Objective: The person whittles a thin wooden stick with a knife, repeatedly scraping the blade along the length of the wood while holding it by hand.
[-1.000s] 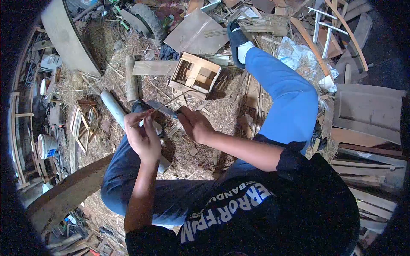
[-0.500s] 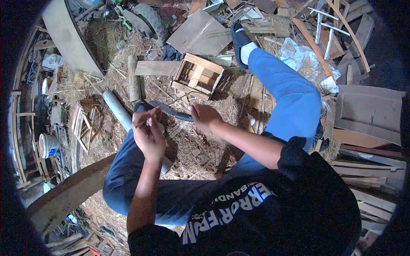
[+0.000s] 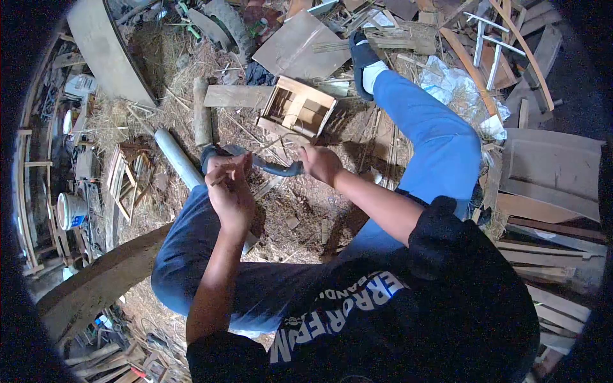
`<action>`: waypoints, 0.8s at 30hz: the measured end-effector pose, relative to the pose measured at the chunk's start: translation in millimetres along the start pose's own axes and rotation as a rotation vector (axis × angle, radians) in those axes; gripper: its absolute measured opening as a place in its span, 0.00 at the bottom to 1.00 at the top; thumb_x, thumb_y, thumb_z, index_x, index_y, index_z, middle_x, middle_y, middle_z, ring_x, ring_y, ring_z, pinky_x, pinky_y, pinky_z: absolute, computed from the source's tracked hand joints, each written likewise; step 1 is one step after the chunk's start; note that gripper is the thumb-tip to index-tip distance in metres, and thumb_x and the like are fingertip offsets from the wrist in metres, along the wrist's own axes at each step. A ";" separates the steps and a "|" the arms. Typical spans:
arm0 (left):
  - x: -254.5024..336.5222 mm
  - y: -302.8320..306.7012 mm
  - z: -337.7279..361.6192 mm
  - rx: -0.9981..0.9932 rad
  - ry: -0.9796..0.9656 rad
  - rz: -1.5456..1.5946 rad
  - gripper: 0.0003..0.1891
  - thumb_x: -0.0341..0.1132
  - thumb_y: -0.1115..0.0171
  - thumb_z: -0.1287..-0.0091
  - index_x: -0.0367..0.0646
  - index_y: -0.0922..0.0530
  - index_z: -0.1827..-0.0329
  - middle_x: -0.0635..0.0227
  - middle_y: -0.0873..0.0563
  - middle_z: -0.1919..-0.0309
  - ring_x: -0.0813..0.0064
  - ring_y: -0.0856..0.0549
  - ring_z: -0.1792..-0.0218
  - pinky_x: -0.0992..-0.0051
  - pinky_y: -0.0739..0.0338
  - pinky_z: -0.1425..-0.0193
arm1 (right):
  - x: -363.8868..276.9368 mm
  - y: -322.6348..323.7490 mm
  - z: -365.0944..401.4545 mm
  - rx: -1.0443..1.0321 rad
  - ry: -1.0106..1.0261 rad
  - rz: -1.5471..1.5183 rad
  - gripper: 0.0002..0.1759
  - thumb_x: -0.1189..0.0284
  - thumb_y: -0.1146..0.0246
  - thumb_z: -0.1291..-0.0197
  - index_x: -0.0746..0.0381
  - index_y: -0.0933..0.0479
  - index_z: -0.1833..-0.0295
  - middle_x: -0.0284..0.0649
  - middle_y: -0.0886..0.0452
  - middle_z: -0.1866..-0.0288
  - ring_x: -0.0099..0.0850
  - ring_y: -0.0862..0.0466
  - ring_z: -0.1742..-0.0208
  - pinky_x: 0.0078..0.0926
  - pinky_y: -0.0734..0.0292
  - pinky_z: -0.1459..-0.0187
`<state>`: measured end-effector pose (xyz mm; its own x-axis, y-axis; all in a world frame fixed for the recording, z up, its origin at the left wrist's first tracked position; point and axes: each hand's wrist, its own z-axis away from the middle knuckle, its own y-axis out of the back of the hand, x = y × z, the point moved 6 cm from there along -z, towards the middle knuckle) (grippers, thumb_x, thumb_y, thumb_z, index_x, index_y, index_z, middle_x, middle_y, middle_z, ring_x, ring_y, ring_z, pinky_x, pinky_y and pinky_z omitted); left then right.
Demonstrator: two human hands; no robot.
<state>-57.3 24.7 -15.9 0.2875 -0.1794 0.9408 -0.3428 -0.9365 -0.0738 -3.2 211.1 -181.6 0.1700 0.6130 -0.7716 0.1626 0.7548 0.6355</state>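
My left hand (image 3: 231, 195) is closed around a thin wooden strip (image 3: 267, 148), which slants up to the right, just below the crate. My right hand (image 3: 320, 165) is closed at the end of a dark curved tool that looks like a curved knife (image 3: 276, 168). Its far end reaches left behind my left hand, near a dark shoe, so I cannot see the whole blade. Just beyond both hands sits a small slatted wooden crate (image 3: 305, 89), tilted on the straw-covered floor.
A pale pipe (image 3: 177, 158) and a round log (image 3: 202, 113) lie to the left. My bent legs (image 3: 431, 137) frame the work spot. Boards (image 3: 552, 169) are piled at the right, a white bucket (image 3: 71, 210) stands far left, and a thick curved timber (image 3: 105, 271) crosses the lower left.
My right hand has moved a little up and to the right with the curved tool. My left hand has shifted slightly right, still holding the wooden strip. The view has tilted slightly.
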 end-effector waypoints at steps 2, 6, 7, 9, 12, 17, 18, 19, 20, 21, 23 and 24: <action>3.6 -10.2 -1.1 -0.062 -0.169 -0.193 0.10 0.19 0.43 0.28 0.41 0.32 0.51 0.59 0.23 0.60 0.66 0.18 0.58 0.65 0.17 0.48 | -1.2 -5.8 -3.4 -0.060 -0.034 -0.002 0.19 0.59 0.49 0.26 0.64 0.22 0.56 0.58 0.17 0.67 0.56 0.15 0.64 0.55 0.21 0.58; 8.0 -9.4 2.5 -0.092 -0.207 -0.294 0.14 0.15 0.42 0.30 0.42 0.34 0.49 0.57 0.23 0.62 0.67 0.19 0.61 0.66 0.16 0.51 | -22.0 -13.4 -1.3 -0.126 -0.051 -0.012 0.20 0.59 0.50 0.25 0.64 0.23 0.58 0.60 0.17 0.66 0.58 0.16 0.62 0.56 0.22 0.56; 7.8 -7.0 1.2 -0.101 -0.202 -0.300 0.14 0.15 0.43 0.30 0.42 0.34 0.49 0.58 0.23 0.61 0.67 0.19 0.60 0.66 0.16 0.51 | 14.0 -28.4 1.6 -0.109 -0.029 -0.031 0.21 0.58 0.51 0.25 0.64 0.23 0.58 0.60 0.17 0.66 0.58 0.16 0.62 0.56 0.22 0.56; 0.7 0.5 -0.5 -0.098 -0.140 -0.241 0.10 0.19 0.45 0.29 0.41 0.33 0.52 0.59 0.23 0.60 0.66 0.19 0.58 0.64 0.18 0.48 | 25.6 -23.0 2.0 -0.098 0.018 -0.003 0.22 0.57 0.52 0.24 0.65 0.23 0.56 0.60 0.17 0.65 0.59 0.16 0.62 0.55 0.22 0.56; -8.1 8.0 0.5 0.015 0.060 -0.008 0.06 0.33 0.49 0.25 0.40 0.31 0.58 0.59 0.22 0.60 0.60 0.17 0.53 0.58 0.21 0.38 | -19.8 -14.3 -6.3 -0.071 -0.051 -0.042 0.22 0.58 0.55 0.23 0.66 0.24 0.54 0.60 0.17 0.65 0.59 0.16 0.62 0.54 0.21 0.55; -2.8 10.2 -2.8 0.030 -0.050 -0.045 0.05 0.23 0.45 0.27 0.41 0.32 0.57 0.58 0.22 0.57 0.60 0.16 0.50 0.60 0.18 0.39 | 49.5 -35.7 -1.0 -0.040 -0.056 0.073 0.21 0.59 0.53 0.23 0.64 0.24 0.55 0.59 0.16 0.68 0.58 0.15 0.64 0.54 0.20 0.59; -5.1 10.4 -4.8 -0.003 -0.087 -0.094 0.07 0.20 0.46 0.27 0.41 0.34 0.54 0.58 0.23 0.56 0.62 0.16 0.51 0.61 0.18 0.40 | 34.2 -29.1 -6.2 -0.051 -0.075 0.073 0.21 0.59 0.53 0.23 0.65 0.23 0.55 0.59 0.16 0.68 0.58 0.15 0.64 0.53 0.20 0.59; -7.1 11.1 -2.8 -0.031 -0.115 -0.144 0.11 0.17 0.47 0.28 0.42 0.35 0.52 0.58 0.24 0.55 0.64 0.17 0.52 0.62 0.17 0.41 | 2.3 -16.5 -10.0 -0.070 -0.098 0.072 0.21 0.59 0.53 0.23 0.65 0.23 0.55 0.59 0.16 0.68 0.58 0.15 0.65 0.53 0.20 0.59; -7.2 11.3 1.9 -0.060 -0.138 -0.195 0.14 0.13 0.49 0.28 0.42 0.37 0.49 0.58 0.25 0.55 0.66 0.18 0.53 0.63 0.17 0.42 | -15.5 -11.0 -7.9 -0.094 -0.123 0.070 0.22 0.59 0.53 0.23 0.66 0.23 0.56 0.60 0.16 0.68 0.58 0.15 0.65 0.53 0.19 0.60; -8.0 13.2 3.7 -0.042 -0.098 -0.158 0.14 0.13 0.49 0.28 0.42 0.36 0.49 0.58 0.24 0.56 0.66 0.18 0.54 0.64 0.17 0.44 | -18.6 -9.0 -6.2 -0.071 -0.077 0.084 0.22 0.59 0.52 0.24 0.66 0.23 0.57 0.58 0.16 0.69 0.57 0.15 0.66 0.53 0.19 0.60; -0.1 10.9 4.0 -0.039 -0.126 -0.120 0.14 0.13 0.48 0.28 0.42 0.35 0.49 0.58 0.24 0.56 0.66 0.18 0.54 0.65 0.17 0.45 | 19.8 -17.4 0.6 -0.070 -0.010 0.106 0.21 0.58 0.51 0.24 0.65 0.24 0.58 0.58 0.16 0.70 0.57 0.15 0.67 0.53 0.20 0.61; 2.2 9.0 2.1 -0.044 -0.144 -0.098 0.14 0.13 0.48 0.28 0.42 0.35 0.49 0.57 0.23 0.56 0.67 0.18 0.54 0.65 0.17 0.45 | 22.4 -11.6 -0.4 -0.061 0.021 0.117 0.21 0.58 0.51 0.24 0.65 0.24 0.58 0.57 0.17 0.71 0.56 0.15 0.68 0.54 0.21 0.62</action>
<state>-57.9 15.3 -15.3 0.4453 -0.1320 0.8856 -0.3450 -0.9380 0.0337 -1.7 216.2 -206.3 0.1639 0.7021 -0.6929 0.0831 0.6901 0.7189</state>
